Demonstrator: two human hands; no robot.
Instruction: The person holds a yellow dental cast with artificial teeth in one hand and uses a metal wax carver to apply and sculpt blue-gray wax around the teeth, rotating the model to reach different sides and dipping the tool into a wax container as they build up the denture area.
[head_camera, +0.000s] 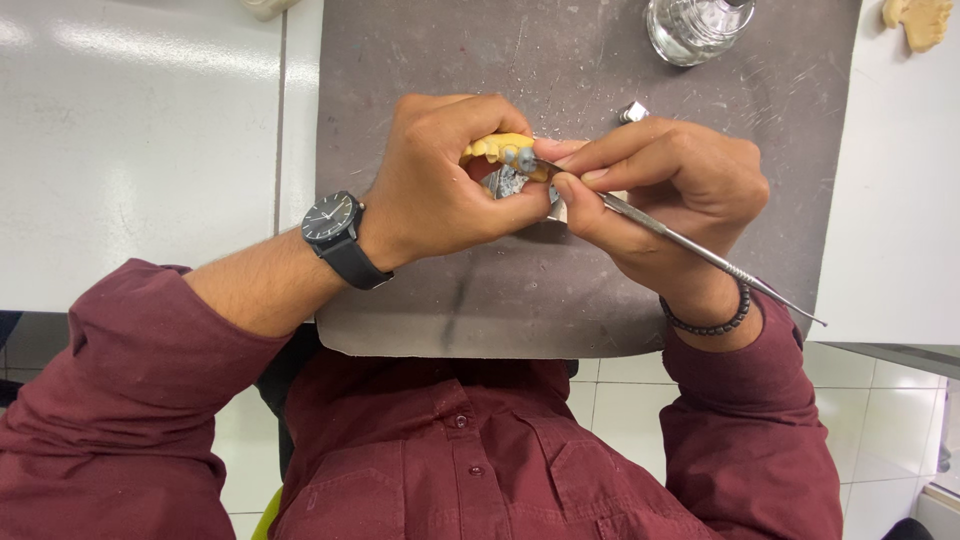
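I see the left hand (440, 185) pinching the yellow dental cast (497, 147), the right hand (670, 195) gripping the metal carver (700, 252). Carving looks midway; the tip, at nine o'clock of the right hand, calls for light strokes next.

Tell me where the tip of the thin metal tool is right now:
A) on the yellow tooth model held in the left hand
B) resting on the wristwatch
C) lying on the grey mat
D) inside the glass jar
A: the right hand holds the metal tool like a pen, its tip meeting the yellow tooth model gripped by the left hand.
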